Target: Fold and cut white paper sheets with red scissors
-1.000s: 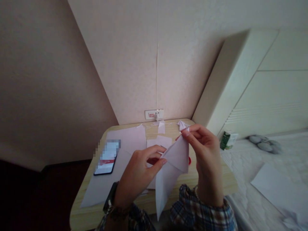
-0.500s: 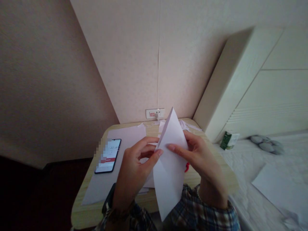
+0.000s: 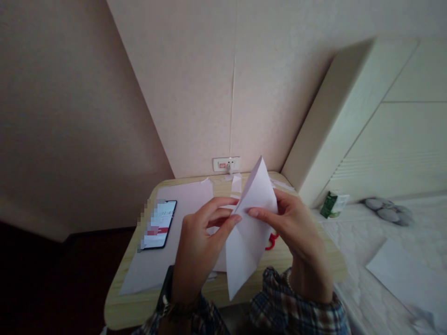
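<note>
A folded sheet of white paper (image 3: 247, 246), pointed at its top and bottom, is held up over the small table between both hands. My left hand (image 3: 206, 237) pinches its left edge between thumb and fingers. On the other side, my right hand (image 3: 293, 223) grips it, thumb flat on the front and fingers behind, partly hidden by the paper. Just behind the paper, the red handles of what look like scissors (image 3: 271, 242) show on the table; the rest is covered.
A phone (image 3: 160, 225) lies on a large white sheet (image 3: 139, 274) at the table's left. Paper scraps (image 3: 236, 183) are along the back edge, below a wall socket (image 3: 226, 164). To the right, a bed (image 3: 352, 232) carries a small green-and-white box (image 3: 333, 204) and more paper (image 3: 401, 270).
The folded paper has tilted, its top tip shifting right and its bottom tip rising slightly left. Both hands have kept hold of it. More of the red handles shows.
</note>
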### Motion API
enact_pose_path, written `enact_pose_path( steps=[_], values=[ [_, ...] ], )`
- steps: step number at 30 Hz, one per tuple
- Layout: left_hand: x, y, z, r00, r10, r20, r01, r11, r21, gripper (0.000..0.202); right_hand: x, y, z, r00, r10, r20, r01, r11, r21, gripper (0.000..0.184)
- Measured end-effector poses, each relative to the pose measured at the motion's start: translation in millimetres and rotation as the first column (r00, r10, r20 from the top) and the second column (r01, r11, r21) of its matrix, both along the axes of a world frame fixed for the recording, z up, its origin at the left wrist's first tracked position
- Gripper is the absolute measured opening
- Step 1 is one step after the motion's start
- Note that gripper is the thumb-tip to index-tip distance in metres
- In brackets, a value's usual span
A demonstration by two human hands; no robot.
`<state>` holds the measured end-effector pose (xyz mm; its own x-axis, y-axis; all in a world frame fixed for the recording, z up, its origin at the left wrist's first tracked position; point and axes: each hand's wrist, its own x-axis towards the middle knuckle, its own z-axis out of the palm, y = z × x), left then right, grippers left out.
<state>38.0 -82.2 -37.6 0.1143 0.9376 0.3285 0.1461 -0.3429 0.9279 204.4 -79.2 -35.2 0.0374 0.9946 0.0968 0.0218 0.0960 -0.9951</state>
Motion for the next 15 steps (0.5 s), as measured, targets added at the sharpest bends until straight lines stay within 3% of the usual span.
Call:
enact_pose_path(
  steps=[5, 9, 15],
  values=[
    [-0.3, -1.5, 3.6, 0.998, 0.049, -0.051, -0.048, 0.999, 0.023, 0.008, 1.8, -1.0, 2.6, 0.997, 0.069, -0.044, -0.069, 0.998, 0.002, 0.021],
    [-1.5, -2.5, 4.9, 0.994, 0.101, -0.036, -0.101, 0.995, 0.011, 0.007, 8.4, -3.4, 3.6, 0.989, 0.15, 0.016, -0.149, 0.989, -0.016, 0.021],
    [-1.7, -2.6, 4.7, 0.996, 0.091, -0.017, -0.091, 0.996, -0.002, 0.007, 3.2, -4.3, 4.0, 0.996, 0.083, -0.02, -0.083, 0.996, -0.01, 0.02]
  ],
)
